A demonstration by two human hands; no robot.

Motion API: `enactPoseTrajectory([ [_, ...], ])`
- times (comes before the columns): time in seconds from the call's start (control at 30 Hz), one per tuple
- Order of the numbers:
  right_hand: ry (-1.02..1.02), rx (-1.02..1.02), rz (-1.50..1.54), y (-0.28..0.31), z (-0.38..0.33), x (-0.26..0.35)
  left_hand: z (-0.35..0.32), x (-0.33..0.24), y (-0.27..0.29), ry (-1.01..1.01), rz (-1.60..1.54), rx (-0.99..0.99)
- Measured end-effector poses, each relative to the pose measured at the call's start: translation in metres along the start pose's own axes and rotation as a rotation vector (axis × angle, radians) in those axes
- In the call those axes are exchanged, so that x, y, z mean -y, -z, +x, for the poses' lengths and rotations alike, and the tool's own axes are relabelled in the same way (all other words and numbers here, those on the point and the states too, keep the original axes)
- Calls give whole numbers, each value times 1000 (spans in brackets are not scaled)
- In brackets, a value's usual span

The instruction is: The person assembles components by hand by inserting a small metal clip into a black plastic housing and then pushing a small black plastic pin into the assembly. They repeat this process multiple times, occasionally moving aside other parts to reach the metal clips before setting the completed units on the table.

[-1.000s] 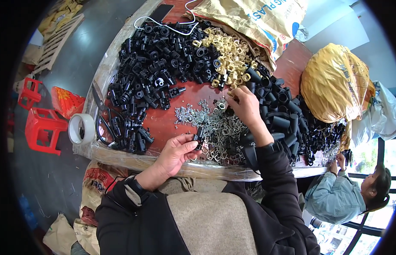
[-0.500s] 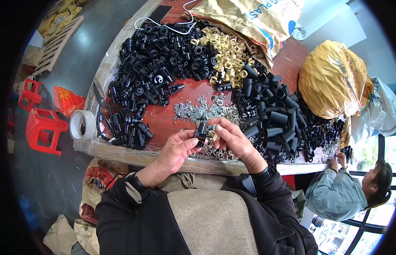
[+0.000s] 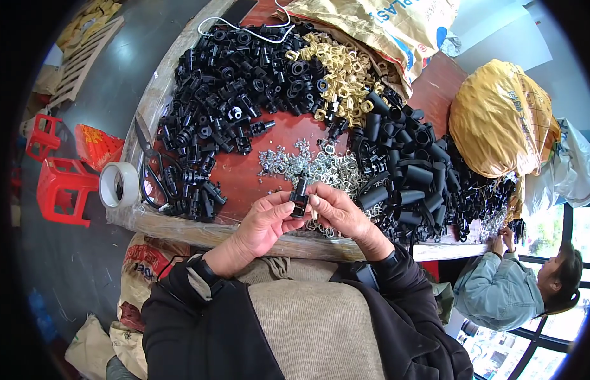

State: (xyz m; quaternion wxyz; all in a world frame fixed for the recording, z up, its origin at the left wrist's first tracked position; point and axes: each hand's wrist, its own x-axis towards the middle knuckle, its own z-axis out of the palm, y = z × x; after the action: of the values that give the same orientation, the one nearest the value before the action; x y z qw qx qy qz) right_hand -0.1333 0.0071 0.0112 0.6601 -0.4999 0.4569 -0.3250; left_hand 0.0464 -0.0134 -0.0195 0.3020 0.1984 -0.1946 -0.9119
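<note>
Close to the table's front edge, my left hand (image 3: 268, 223) pinches a black plastic fitting (image 3: 301, 194) between thumb and fingers, holding it nearly upright. My right hand (image 3: 343, 215) is closed up against the fitting's right side, its index finger behind the upper part. A small beige plastic piece (image 3: 315, 215) shows partly below the right thumb; the fingers hide the rest. Just beyond the hands lie small silver metal parts (image 3: 333, 171) and tiny screws (image 3: 283, 163) on the red tabletop (image 3: 238, 177).
Black fittings (image 3: 225, 95) are heaped at the far left, beige pieces (image 3: 346, 69) beyond, black tubes (image 3: 409, 171) at right. Scissors (image 3: 145, 136) and a tape roll (image 3: 119, 185) sit by the left edge. A yellow sack (image 3: 494, 120) and a co-worker (image 3: 507, 288) are on the right.
My right hand has moved left against the black fitting, bringing the beige piece to its side. The left hand still holds the fitting in nearly the same place.
</note>
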Motion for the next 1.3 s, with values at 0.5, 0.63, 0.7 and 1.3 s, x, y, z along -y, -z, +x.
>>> enactPoseTrajectory([
  [0.5,137,-182,-64,-2,-5,-15,-1,1,0,-4,-30,-33],
  [0.63,118,-274,53,-3,-6,-10,-1,4,2,14,8,-82],
  [0.7,67,-325,124,-4,-7,-5,-1,6,1,22,27,-98],
  [1.3,211,-282,79,-17,-7,-4,-2,6,-3,4,65,-129],
])
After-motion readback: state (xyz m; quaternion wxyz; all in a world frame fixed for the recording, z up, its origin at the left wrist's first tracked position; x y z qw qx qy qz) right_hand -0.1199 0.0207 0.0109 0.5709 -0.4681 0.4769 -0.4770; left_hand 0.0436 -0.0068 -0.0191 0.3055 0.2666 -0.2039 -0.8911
